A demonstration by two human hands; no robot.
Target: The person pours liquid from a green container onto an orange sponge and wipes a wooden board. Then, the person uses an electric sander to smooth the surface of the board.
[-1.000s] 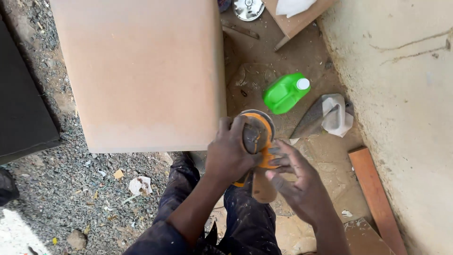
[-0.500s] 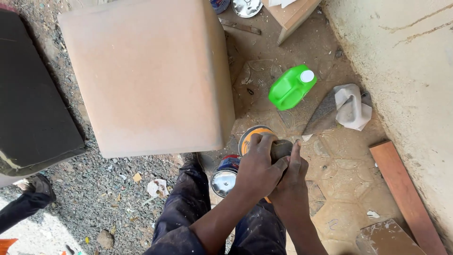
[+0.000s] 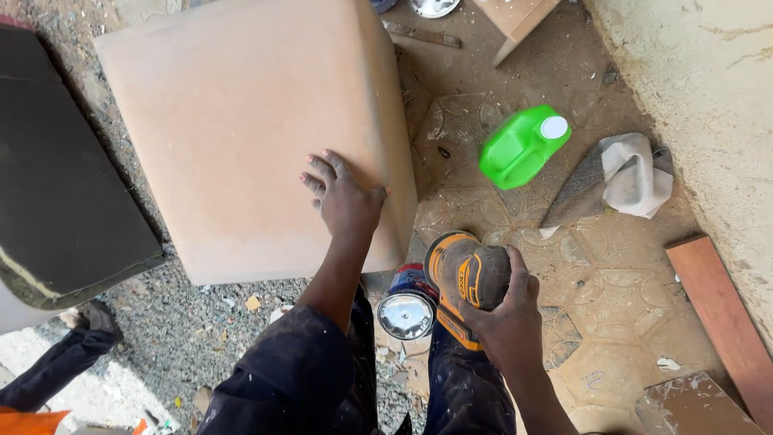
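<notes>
Orange sander (image 3: 467, 278) being gripped by right hand (image 3: 503, 318), left hand (image 3: 345, 201) lying open, flat on tan board (image 3: 241, 129), tin can (image 3: 407, 310) sitting beside.

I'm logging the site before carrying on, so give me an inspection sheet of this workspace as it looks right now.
Surface: dusty patterned floor, gravel to the left.
Job's things: large tan rounded-corner board block; orange and grey handheld power sander.
Clutter: green plastic jug with white cap, crumpled pale cloth, round metal tin, reddish wooden plank.
Hands: left hand flat on the block; right hand grips the sander.
Cables: nothing seen.
Surroundings: rough plastered wall, black panel.
</notes>
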